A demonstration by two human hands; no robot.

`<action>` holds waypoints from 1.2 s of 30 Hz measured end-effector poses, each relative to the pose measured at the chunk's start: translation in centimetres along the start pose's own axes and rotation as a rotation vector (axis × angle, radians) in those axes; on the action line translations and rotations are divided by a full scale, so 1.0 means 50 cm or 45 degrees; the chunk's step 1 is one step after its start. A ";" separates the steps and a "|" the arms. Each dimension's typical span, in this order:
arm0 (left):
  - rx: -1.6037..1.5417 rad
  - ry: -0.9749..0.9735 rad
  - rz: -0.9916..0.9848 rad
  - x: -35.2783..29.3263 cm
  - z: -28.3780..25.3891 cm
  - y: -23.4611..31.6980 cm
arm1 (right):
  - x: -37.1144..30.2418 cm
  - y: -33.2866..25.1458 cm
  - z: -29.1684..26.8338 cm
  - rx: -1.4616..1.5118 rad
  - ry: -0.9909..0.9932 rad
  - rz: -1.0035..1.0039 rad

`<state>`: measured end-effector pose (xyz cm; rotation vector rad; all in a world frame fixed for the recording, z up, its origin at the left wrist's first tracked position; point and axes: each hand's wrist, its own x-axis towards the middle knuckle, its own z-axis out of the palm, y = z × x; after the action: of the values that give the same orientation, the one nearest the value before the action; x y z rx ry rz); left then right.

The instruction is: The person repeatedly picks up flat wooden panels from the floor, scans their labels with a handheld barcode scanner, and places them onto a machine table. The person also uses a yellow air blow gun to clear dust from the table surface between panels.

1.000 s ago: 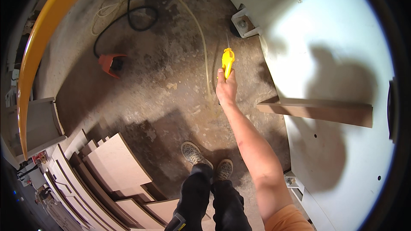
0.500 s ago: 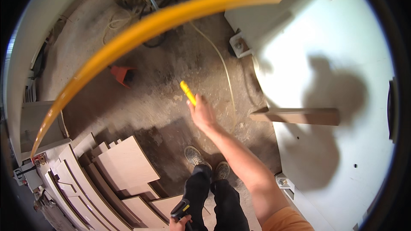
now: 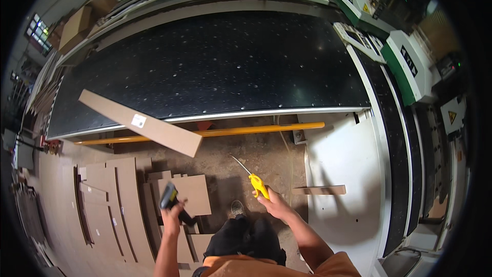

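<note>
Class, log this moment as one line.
left hand: grips dark handheld tool | right hand: grips yellow blow gun | labelled board: overhangs black table

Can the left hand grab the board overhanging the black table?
Probably not as is: the left hand grips a black handheld tool, though nothing visible covers the board.

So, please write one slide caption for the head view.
Left hand holds a dark handheld tool, right hand a yellow air gun, beside a black table.
</note>
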<state>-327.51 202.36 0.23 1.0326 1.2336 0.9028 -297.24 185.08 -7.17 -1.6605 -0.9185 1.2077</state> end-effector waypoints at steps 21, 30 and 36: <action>0.293 -0.394 -0.298 0.405 0.318 0.221 | 0.166 -0.297 -0.302 0.392 0.828 0.258; 0.681 -0.499 -0.028 0.400 0.218 0.300 | 0.303 -0.467 -0.248 0.118 -0.066 0.178; 1.203 -0.336 0.050 0.412 0.059 0.429 | 0.347 -0.396 -0.266 0.218 1.027 0.387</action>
<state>-321.86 227.89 14.71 1.8470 1.4281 0.1444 -281.35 205.03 7.71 -1.9443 -0.0647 0.6533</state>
